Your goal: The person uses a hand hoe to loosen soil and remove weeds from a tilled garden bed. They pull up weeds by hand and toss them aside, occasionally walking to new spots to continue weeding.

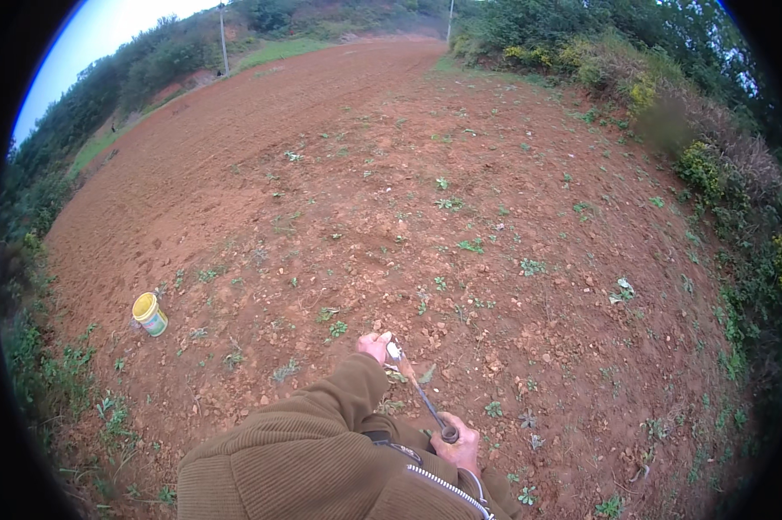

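My right hand (458, 444) grips a long, narrow metal hand tool (428, 405) near its hollow round end. The tool slants away from me across the soil, its far part smeared reddish brown. At its far end is a pale piece (394, 351); I cannot tell whether it is the bare blade or a separate thing. My left hand (372, 348) is curled right beside that piece, thumb side towards it. Whether those fingers grip it is too small to make out. Below the tool's far part, a few leaves (396, 376) lie on the ground.
A yellow plastic bucket (150, 314) with a label stands tilted on the soil to the left. Small green weeds (471, 246) and clods dot the reddish field (339, 208). Shrubs (703, 172) line the right edge. A utility pole (224, 42) rises at the far left.
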Demonstrator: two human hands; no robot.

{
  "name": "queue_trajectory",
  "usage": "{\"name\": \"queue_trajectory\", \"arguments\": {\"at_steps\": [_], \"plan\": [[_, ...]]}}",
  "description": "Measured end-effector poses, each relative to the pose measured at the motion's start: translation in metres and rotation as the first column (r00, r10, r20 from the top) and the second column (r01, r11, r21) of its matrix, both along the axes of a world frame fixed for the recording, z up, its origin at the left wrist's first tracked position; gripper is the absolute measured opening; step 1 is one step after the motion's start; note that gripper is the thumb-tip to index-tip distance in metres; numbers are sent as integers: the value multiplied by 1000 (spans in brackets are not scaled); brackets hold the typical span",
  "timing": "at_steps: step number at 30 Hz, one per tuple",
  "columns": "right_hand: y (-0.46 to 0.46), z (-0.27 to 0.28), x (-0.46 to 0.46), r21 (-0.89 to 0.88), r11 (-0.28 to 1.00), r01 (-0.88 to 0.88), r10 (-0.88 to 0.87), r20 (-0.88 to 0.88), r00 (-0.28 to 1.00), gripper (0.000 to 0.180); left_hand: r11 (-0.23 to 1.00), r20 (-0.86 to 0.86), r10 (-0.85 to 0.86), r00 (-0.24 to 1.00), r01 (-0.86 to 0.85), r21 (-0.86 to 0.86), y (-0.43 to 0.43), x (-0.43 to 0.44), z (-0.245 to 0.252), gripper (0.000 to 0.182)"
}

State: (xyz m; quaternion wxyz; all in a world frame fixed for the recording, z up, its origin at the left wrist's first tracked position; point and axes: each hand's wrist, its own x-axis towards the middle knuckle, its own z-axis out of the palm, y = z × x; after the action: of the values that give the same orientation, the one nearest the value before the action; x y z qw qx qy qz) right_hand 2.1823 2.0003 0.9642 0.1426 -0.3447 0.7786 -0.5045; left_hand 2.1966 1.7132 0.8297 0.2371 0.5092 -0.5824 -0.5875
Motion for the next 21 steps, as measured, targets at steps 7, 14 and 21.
{"name": "queue_trajectory", "arguments": {"at_steps": [7,14,21], "plan": [[0,-5,-3,-18,1000,-21,20,-7,1000,33,995,94,-83,992,88,-54,-18,-1,-11,33],[-3,-6,-8,-31,999,-27,26,-16,1000,34,845,382,-395,835,494,-206,1,8,52,53],[-8,-1,-11,58,997,-55,53,37,998,31,894,402,-341,850,425,-140,-5,20,60,49]]}}
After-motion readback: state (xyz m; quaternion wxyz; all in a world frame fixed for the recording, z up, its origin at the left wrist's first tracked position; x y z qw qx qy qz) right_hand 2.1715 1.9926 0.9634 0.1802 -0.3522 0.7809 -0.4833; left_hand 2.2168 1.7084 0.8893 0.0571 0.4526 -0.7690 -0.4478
